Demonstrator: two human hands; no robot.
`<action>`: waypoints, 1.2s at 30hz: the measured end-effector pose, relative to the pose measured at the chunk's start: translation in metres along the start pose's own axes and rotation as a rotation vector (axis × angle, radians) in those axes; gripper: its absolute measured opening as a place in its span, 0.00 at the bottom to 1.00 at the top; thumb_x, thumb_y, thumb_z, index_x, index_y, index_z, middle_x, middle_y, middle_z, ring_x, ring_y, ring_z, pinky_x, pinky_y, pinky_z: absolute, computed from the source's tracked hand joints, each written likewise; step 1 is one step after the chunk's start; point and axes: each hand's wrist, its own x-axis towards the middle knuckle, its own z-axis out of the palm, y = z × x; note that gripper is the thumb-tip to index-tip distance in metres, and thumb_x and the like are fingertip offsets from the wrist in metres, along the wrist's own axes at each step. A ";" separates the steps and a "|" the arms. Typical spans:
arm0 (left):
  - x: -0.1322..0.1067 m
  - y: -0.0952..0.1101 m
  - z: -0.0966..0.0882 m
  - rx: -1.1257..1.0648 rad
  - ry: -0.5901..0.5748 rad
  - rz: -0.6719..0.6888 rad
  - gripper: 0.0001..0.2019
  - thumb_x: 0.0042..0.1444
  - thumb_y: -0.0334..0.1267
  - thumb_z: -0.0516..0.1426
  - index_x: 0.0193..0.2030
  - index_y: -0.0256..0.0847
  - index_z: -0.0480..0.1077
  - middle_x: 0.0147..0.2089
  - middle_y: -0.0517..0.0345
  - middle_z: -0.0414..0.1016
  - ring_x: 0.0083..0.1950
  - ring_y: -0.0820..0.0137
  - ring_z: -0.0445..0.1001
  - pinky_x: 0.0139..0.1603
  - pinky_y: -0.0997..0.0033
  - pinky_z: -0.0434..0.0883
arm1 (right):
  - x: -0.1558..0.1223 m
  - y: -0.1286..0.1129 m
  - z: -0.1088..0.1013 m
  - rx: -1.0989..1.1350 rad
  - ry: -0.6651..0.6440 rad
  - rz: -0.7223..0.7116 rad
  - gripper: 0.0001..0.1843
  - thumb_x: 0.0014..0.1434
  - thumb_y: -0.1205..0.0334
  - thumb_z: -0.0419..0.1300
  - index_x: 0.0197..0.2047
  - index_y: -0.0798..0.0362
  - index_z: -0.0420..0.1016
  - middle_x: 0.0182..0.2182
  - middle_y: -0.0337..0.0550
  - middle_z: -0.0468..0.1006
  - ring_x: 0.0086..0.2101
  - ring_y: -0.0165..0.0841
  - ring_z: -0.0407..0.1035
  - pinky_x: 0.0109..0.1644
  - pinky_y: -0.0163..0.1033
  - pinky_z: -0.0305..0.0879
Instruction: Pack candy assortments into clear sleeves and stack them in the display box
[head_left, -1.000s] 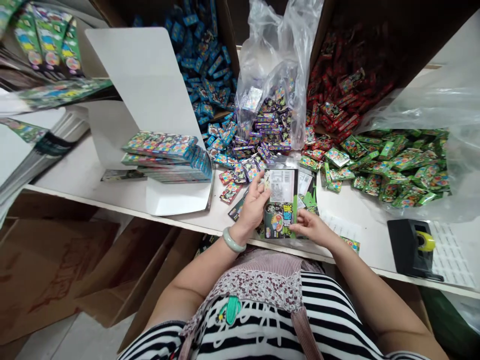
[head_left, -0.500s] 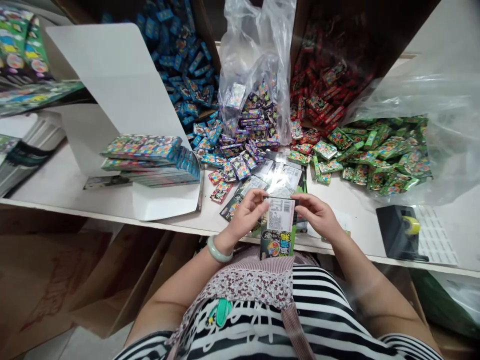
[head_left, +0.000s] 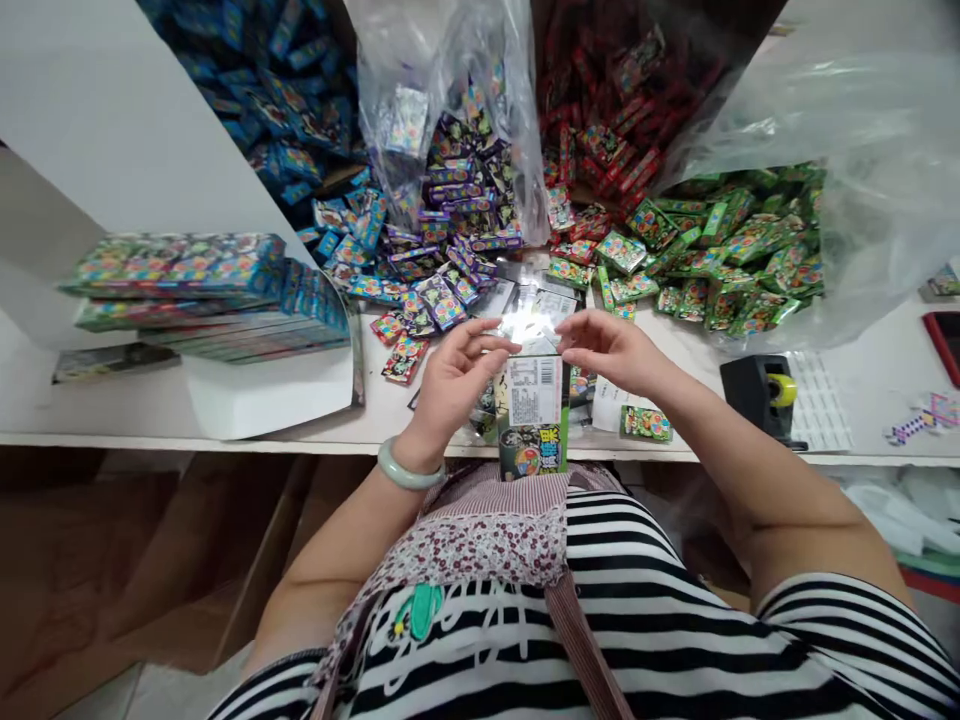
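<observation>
My left hand [head_left: 450,385] and my right hand [head_left: 611,350] pinch the top edge of a clear printed packaging bag [head_left: 534,415] that stands upright at the front edge of the white table [head_left: 225,425]. The bag shows a white label panel above a dark green picture. Under it lies a stack of flat glossy bags [head_left: 529,310]. Small candy packets lie just beyond: blue ones [head_left: 352,240], purple ones [head_left: 457,190] spilling from a clear plastic sack, red ones [head_left: 607,130] and green ones [head_left: 727,250]. One green packet [head_left: 646,423] lies near my right wrist.
A stack of filled flat packs [head_left: 202,295] rests on a white card sheet [head_left: 270,390] at the left. A black tape dispenser [head_left: 765,395] with a yellow roll stands at the right, next to a white label sheet [head_left: 821,415]. Brown cardboard [head_left: 112,560] lies under the table.
Both hands moved to the bag's top edge and drew it toward my body, standing it upright. The view tilted down and shifted, so the table contents sit higher in frame.
</observation>
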 end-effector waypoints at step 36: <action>-0.008 -0.003 -0.015 0.094 -0.038 0.088 0.03 0.56 0.36 0.64 0.37 0.42 0.75 0.36 0.58 0.76 0.39 0.73 0.74 0.41 0.72 0.72 | -0.029 0.074 -0.061 -0.571 0.350 0.296 0.07 0.57 0.60 0.62 0.38 0.52 0.80 0.38 0.46 0.79 0.35 0.35 0.72 0.47 0.45 0.68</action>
